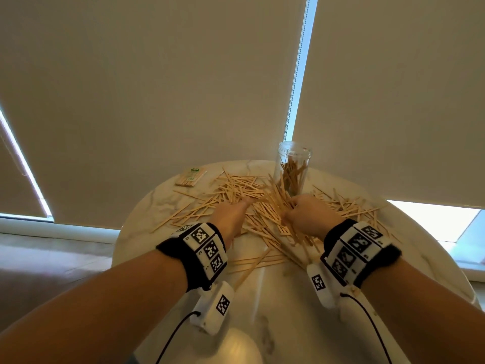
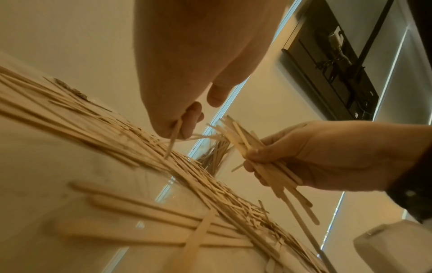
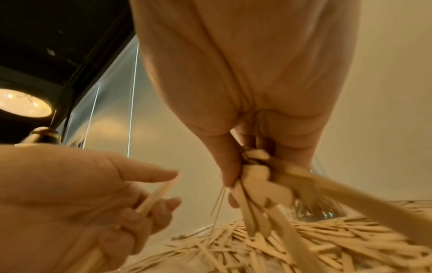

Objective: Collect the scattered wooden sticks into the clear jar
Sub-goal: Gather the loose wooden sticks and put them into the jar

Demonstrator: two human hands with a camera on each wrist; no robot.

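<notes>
Mid-gathering at the table (image 1: 147, 261): lower centre, the left hand (image 1: 231, 216) pinches a few wooden sticks (image 1: 236, 187), the right hand (image 1: 305, 215) grips a full bundle; beyond, upper centre, the clear jar (image 1: 292, 166) waits part-filled, likely next.

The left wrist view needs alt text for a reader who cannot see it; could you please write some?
The right hand grips a bundle of wooden sticks above a table strewn with many more, while the left hand pinches a single stick over the pile. Between them, the clear jar shows blurred, with sticks inside.
</notes>
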